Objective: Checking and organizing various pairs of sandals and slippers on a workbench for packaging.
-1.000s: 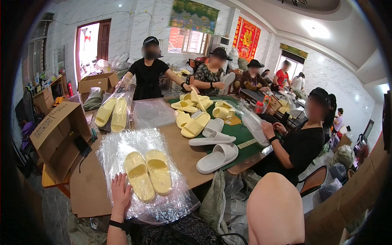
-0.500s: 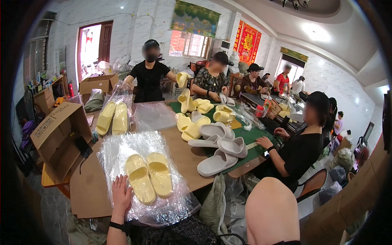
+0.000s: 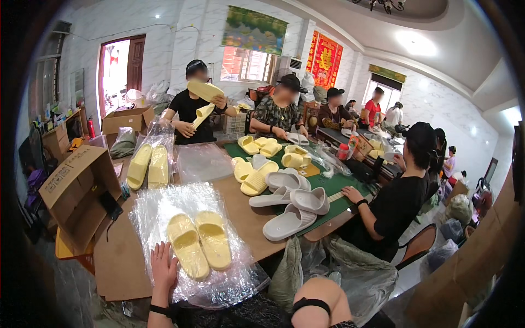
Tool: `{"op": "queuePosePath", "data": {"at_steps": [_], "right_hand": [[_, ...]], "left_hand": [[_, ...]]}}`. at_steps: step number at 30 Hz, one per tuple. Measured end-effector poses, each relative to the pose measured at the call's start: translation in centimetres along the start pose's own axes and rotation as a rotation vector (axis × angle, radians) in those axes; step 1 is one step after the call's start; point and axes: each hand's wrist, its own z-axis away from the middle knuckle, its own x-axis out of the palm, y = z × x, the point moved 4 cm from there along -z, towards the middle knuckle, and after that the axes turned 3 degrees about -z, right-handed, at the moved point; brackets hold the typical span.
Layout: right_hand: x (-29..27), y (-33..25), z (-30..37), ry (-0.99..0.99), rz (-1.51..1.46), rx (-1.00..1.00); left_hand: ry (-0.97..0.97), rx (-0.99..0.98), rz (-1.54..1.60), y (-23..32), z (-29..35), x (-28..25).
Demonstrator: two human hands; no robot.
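My left hand (image 3: 164,266) lies flat with fingers stretched on a stack of clear plastic bags (image 3: 156,210), beside a pair of yellow slide slippers (image 3: 187,246). Film seems to cover these slippers; I cannot tell whether they are fully inside a bag. At the lower edge shows my bent right arm (image 3: 322,292) with a black band around it; its fingers are hidden. Another bagged pair of yellow slippers (image 3: 158,167) stands farther left. Grey slippers (image 3: 290,221) lie piled right of the bags, with loose yellow slippers (image 3: 256,179) behind them.
An open cardboard box (image 3: 79,191) is tipped at the table's left. Across the table a co-worker (image 3: 191,104) holds two yellow slippers; another sits at the right, a hand on the green mat (image 3: 342,202). Sacks (image 3: 287,268) stand below the table's front edge.
My right arm has drawn down toward the lower edge, and its black band has come into view. The co-worker opposite has raised slippers in both hands. My left hand stays on the bags.
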Motion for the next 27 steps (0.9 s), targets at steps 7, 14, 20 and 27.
{"op": "queuePosePath", "data": {"at_steps": [7, 14, 20, 27], "right_hand": [[-1.3, 2.6, 13.0, -0.608, 0.361, 1.149], [-4.3, -2.4, 31.6, -1.114, 0.689, 2.159], [-3.2, -5.4, 36.3, -1.225, 0.524, 2.370], [-3.5, -2.4, 36.8, -1.226, 0.467, 2.414]], "left_hand": [[0.001, -0.014, 0.004, -0.2, 0.2, -0.6], [-0.017, 0.009, 0.002, 0.2, -0.3, 0.1], [0.012, 0.005, 0.020, 0.2, 0.1, -0.1], [-0.008, -0.015, 0.024, -0.4, 0.4, -0.1]]}}
